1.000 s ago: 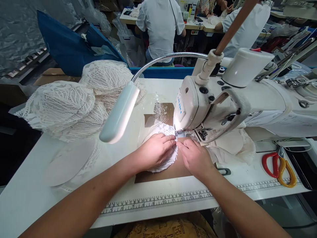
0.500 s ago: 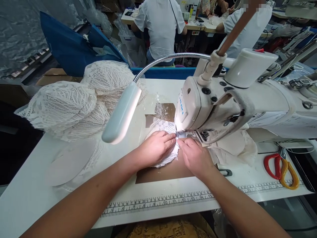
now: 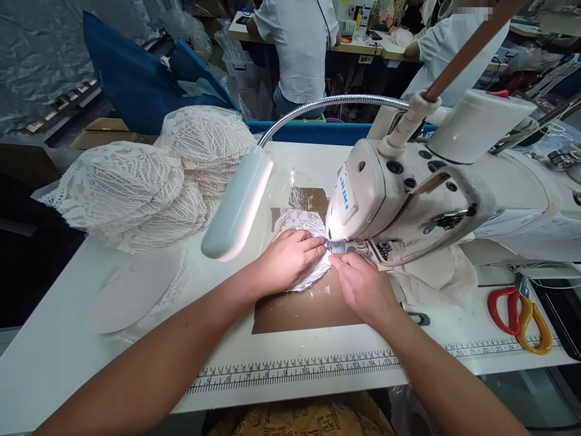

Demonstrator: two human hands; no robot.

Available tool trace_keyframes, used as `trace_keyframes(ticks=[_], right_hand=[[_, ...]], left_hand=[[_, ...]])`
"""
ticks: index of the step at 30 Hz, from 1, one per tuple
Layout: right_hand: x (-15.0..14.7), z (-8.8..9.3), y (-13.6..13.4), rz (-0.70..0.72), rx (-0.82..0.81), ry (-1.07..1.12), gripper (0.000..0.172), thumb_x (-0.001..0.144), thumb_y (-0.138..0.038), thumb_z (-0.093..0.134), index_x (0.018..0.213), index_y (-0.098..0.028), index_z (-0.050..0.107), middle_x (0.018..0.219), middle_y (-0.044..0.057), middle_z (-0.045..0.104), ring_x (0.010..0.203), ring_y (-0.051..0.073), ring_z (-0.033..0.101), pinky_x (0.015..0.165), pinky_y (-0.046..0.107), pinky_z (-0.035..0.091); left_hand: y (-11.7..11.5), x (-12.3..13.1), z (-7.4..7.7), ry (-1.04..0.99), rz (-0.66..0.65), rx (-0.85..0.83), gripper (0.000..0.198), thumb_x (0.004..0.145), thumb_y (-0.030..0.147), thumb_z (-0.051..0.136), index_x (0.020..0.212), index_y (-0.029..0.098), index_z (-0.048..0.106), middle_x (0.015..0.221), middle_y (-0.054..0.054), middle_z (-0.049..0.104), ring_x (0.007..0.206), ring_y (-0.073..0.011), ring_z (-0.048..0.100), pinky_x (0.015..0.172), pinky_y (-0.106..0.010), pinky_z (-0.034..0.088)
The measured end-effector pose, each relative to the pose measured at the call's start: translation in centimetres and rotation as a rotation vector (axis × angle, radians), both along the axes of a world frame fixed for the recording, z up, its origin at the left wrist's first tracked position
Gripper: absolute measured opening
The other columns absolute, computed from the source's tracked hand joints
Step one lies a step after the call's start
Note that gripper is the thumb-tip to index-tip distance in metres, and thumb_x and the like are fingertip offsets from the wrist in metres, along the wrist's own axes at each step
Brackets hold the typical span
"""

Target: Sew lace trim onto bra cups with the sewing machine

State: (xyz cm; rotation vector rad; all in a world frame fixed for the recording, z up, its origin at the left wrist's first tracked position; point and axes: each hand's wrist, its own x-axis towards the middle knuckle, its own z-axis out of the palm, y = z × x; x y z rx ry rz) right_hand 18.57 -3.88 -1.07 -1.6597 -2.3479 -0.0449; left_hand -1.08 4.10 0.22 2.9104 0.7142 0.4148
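Observation:
A white lace piece (image 3: 313, 280) lies under the needle end of a white sewing machine (image 3: 363, 188). My left hand (image 3: 290, 257) rests flat on the lace, its fingertips close to the presser foot. The right hand (image 3: 358, 281) is closed, with thumb and forefinger pinched at the lace's right edge just in front of the foot. Beneath the lace is a brown sheet (image 3: 299, 315) on the white table. My left fingers hide part of the lace, and the stitching point is hard to make out.
Moulded lace cups (image 3: 122, 188) are piled at the left, with flat lace pieces (image 3: 140, 290) nearer me. A lamp (image 3: 238, 206) hangs over the table. Scissors (image 3: 520, 318) lie at the right, beyond a printed ruler (image 3: 304, 369). People in white shirts (image 3: 299, 48) sit behind.
The lace has slid a little away from me under the machine, both hands staying by it. The whole view has shifted slightly, so the machine appears farther right.

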Motion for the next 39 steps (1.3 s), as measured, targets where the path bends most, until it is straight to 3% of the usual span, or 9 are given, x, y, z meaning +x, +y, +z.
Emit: trace_keyframes(ticks=[8, 16, 22, 29, 39], right_hand=[[-0.1, -0.2, 0.2, -0.042, -0.069, 0.002, 0.045, 0.087, -0.008, 0.041, 0.123, -0.023, 0.063, 0.085, 0.005, 0.069, 0.077, 0.016, 0.058, 0.070, 0.025, 0.044], [0.2, -0.4, -0.1, -0.122, -0.043, 0.071, 0.037, 0.090, -0.015, 0.043, 0.118, -0.023, 0.066, 0.089, 0.007, 0.070, 0.081, 0.018, 0.063, 0.069, 0.026, 0.048], [0.2, 0.0, -0.1, -0.032, -0.033, 0.096, 0.037, 0.088, -0.013, 0.046, 0.117, -0.025, 0.065, 0.101, 0.003, 0.070, 0.080, 0.015, 0.061, 0.066, 0.025, 0.044], [-0.1, 0.2, -0.1, 0.057, 0.001, -0.022, 0.040, 0.085, -0.007, 0.045, 0.114, -0.024, 0.067, 0.083, 0.002, 0.065, 0.072, 0.015, 0.054, 0.059, 0.026, 0.036], [-0.4, 0.5, -0.1, 0.058, -0.027, -0.113, 0.040, 0.082, -0.005, 0.045, 0.111, -0.020, 0.068, 0.085, 0.004, 0.065, 0.068, 0.015, 0.052, 0.058, 0.027, 0.034]], left_hand=[[0.0, -0.3, -0.3, -0.011, 0.061, 0.027, 0.030, 0.097, 0.023, 0.042, 0.117, 0.014, 0.063, 0.112, -0.015, 0.066, 0.097, -0.0263, 0.054, 0.079, -0.040, 0.045], [-0.8, -1.1, 0.4, -0.012, -0.074, -0.040, 0.035, 0.092, 0.036, 0.049, 0.118, 0.017, 0.063, 0.129, -0.015, 0.056, 0.111, -0.0316, 0.050, 0.092, -0.047, 0.040], [-0.6, -1.1, 0.5, -0.020, -0.153, -0.049, 0.032, 0.095, 0.032, 0.045, 0.117, 0.015, 0.062, 0.127, -0.013, 0.059, 0.110, -0.0284, 0.052, 0.094, -0.045, 0.039], [-0.5, -1.0, 0.7, -0.020, -0.217, -0.059, 0.028, 0.097, 0.025, 0.042, 0.113, 0.015, 0.064, 0.123, -0.011, 0.063, 0.109, -0.0250, 0.055, 0.093, -0.042, 0.041], [0.2, -1.4, -0.1, -0.013, -0.264, -0.008, 0.028, 0.097, 0.020, 0.044, 0.117, 0.015, 0.062, 0.128, -0.011, 0.061, 0.108, -0.0247, 0.056, 0.087, -0.039, 0.043]])
